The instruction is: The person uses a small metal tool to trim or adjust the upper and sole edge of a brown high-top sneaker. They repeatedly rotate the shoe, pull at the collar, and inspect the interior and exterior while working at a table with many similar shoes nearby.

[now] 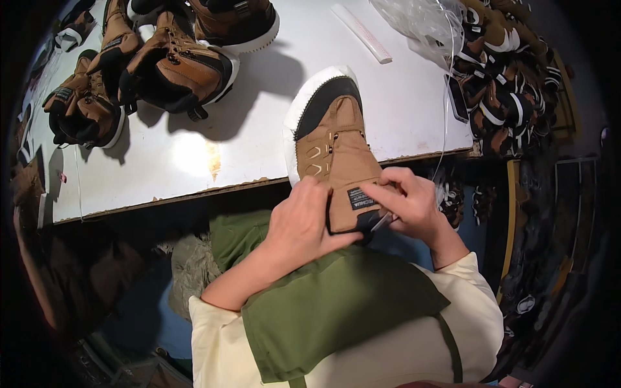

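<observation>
A brown and black shoe (pixel 347 132) with a white sole rim rests its toe on the white table, its collar end overhanging the front edge toward me. My left hand (pixel 299 216) is closed on the side of the collar, thumb along the heel end. From the other side my right hand (pixel 414 205) pinches the tongue, its thumb beside a dark woven label (pixel 362 198). Below that hand a thin, pale, shiny piece (pixel 382 222) shows; I cannot make out what it is. Parts of the collar are hidden under my fingers.
Several similar brown shoes (pixel 178 68) stand on the table (pixel 259 139) at the back left. A white strip (pixel 362 33) lies near a clear plastic bag (pixel 420 22). Many shoes (pixel 511 97) are piled at the right, by a dark phone-like object (pixel 457 99). A green apron (pixel 343 317) covers my lap.
</observation>
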Demonstrator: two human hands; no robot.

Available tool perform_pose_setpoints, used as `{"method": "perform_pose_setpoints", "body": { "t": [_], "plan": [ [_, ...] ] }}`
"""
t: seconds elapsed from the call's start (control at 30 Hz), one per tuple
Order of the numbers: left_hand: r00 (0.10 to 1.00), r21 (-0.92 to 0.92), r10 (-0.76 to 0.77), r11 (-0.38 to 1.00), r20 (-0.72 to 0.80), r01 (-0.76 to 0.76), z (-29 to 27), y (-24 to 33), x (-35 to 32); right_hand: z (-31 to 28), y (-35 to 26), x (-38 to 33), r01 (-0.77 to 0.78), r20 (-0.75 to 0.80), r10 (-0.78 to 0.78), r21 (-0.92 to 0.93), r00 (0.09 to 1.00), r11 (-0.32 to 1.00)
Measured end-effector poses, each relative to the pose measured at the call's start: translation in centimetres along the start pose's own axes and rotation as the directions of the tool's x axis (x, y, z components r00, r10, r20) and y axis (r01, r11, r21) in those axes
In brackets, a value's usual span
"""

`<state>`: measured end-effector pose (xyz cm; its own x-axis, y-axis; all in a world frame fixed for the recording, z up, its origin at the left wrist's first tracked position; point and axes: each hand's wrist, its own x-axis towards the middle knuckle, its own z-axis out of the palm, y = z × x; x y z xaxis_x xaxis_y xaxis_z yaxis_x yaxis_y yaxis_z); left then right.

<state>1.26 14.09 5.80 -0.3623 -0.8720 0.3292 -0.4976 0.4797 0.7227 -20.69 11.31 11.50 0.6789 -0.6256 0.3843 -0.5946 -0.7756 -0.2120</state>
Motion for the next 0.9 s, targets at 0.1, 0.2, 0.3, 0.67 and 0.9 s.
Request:
{"method": "perform_pose_setpoints", "body": {
  "t": [0.1, 0.2, 0.3, 0.67, 0.9],
  "plan": [
    [1.0, 0.023, -0.01, 1.0, -0.009, 0.01, 1.6, 0.9, 0.7, 0.9, 0.7, -1.2, -0.081, -0.07, 0.084, 0.045, 0.994, 0.996],
    [0.995, 0.017, -0.025, 1.0, 0.096, 0.023, 0.9, 1.8, 0.9, 1.1, 1.4, -2.2, -0.166, -0.08, 0.187, 0.214, 0.979, 0.963],
    [0.999, 0.003, 0.036, 0.999, 0.017, -0.036, 1.3, 1.8, 0.7, 2.3, 3.2, -3.4, -0.204, -0.163, 0.292, 0.412, 0.943, 0.888],
    [0.979, -0.018, 0.163, 0.986, -0.124, -0.166, 1.9, 0.7, -0.1, 2.6, 5.0, -4.6, -0.183, -0.073, 0.254, 0.51, 0.964, 0.84],
    [0.985, -0.254, 0.066, 0.961, -0.162, -0.106, 1.9, -1.3, -0.7, 3.2, 4.6, -5.0, -0.226, -0.122, 0.401, 0.663, 0.908, 0.713]
  ]
}}
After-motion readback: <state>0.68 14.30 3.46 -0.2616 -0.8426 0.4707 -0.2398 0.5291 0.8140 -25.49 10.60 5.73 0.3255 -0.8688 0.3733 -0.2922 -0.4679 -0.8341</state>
